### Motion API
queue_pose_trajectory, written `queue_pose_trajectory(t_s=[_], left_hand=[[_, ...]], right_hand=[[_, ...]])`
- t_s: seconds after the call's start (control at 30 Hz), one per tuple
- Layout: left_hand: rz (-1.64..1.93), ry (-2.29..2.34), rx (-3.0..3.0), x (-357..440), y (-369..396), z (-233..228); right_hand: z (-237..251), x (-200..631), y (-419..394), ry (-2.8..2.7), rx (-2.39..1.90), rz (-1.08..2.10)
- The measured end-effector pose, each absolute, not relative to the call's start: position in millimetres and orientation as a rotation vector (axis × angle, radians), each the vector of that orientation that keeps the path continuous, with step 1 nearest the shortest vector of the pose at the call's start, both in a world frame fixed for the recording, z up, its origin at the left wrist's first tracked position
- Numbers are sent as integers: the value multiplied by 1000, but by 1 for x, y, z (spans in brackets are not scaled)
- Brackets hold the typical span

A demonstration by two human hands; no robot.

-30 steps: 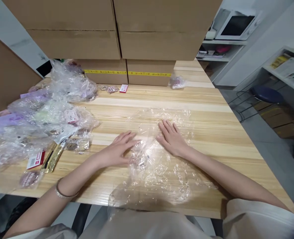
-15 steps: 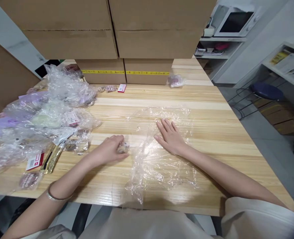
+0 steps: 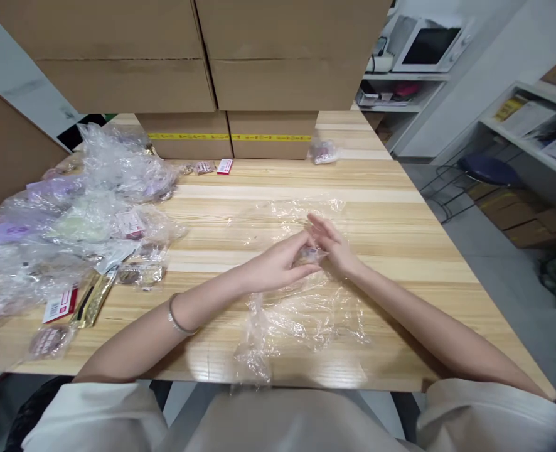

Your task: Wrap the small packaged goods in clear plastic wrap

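Note:
My left hand (image 3: 285,260) is closed on a small clear packet (image 3: 309,254), whose contents I cannot make out. Beside it, my right hand (image 3: 337,248) has its fingers stretched out, close to the packet and perhaps touching it; the left fingers partly hide the contact. Below both hands a large clear plastic bag (image 3: 301,320) lies flat and wrinkled on the wooden table (image 3: 203,339).
A heap of clear plastic packets (image 3: 122,169) covers the table's left side, with a gold pouch (image 3: 94,301) and a red-white card (image 3: 60,306) in front. Cardboard boxes (image 3: 268,135) stand along the back. One wrapped packet (image 3: 324,152) lies at their right end.
My left hand has moved right with the small packet, over the plastic bag to my right hand. The right hand has lifted from lying flat and turned on its side.

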State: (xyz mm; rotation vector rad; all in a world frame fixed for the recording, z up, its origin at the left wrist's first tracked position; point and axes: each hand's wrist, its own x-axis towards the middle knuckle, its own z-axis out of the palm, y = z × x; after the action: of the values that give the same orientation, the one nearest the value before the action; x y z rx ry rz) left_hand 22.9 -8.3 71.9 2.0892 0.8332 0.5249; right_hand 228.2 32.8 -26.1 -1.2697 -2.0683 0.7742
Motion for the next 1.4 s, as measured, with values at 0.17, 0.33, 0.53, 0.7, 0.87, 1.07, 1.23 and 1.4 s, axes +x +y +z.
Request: queue_pose_trajectory(t_s=[0.17,0.33,0.53,0.7,0.87,1.07,1.23,1.4], left_hand=[[129,849,2365,16,-1,25],[161,829,2482,-30,-15,48],[-60,772,2532,-77,-42,63],[-271,1024,2551,-96,-57,46],[-103,1030,2751,-100,-59,44],[10,720,2728,-96,-55,34],[50,750,2519,-104,-52,25],[254,706,2210,-111,-46,25]], right_hand=[[13,272,3,-2049,-1116,734],[30,290,-38,-2626,-1031,635],[18,278,-34,-2756,-1071,408],[29,287,-11,-2791,-1061,468],[35,283,3,-2557,-1059,511],[19,227,-1,-2524,-1018,420],[34,248,-16,-2703,-890,607],[28,309,-35,-2736,-1069,398]])
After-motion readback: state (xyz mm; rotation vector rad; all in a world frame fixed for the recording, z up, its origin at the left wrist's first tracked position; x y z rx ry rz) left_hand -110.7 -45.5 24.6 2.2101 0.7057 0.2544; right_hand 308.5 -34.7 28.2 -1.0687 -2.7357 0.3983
